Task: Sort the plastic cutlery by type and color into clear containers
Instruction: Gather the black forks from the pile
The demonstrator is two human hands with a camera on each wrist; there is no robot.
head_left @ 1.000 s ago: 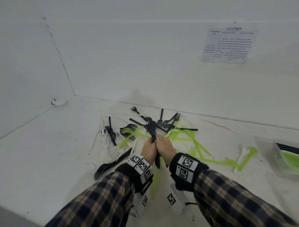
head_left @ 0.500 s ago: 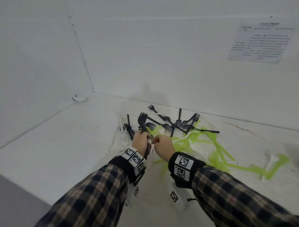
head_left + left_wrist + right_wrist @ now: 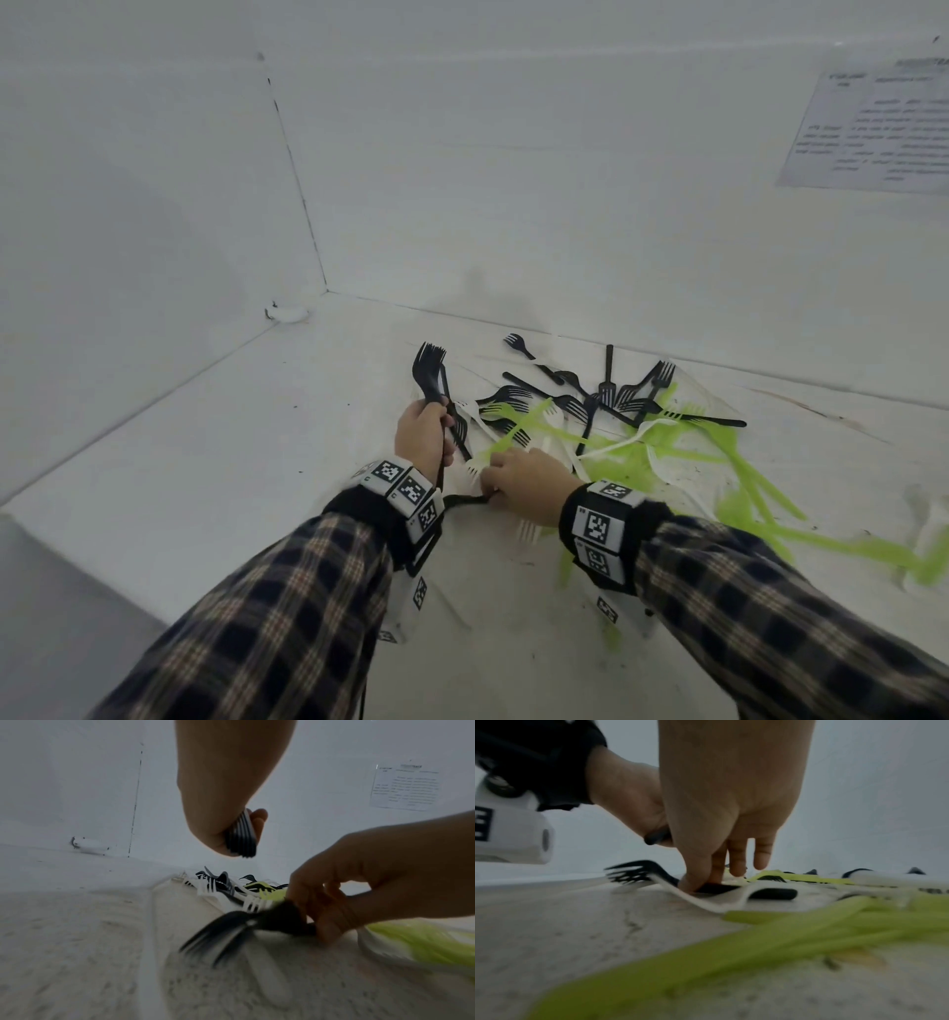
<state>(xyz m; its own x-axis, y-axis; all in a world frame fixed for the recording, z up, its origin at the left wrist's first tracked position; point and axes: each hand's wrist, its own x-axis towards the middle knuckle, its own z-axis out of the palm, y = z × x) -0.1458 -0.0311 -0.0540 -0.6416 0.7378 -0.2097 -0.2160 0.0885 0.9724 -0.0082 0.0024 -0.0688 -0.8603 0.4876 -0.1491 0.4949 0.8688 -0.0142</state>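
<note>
wall notice (image 3: 873, 128) text blurred, cut off at right edge

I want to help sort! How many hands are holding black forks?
2. The left hand grips a raised bunch of black forks; the right hand pinches one black fork.

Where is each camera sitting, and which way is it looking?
Head: up on the person's head, looking down at the cutlery pile; both sleeves, left hand and right hand show.
Left wrist: low by the table, looking along the left hand gripping black forks; the right hand shows too.
Right wrist: low, looking along the right hand pinching a black fork.
Shared: that fork shows in both wrist views.
</note>
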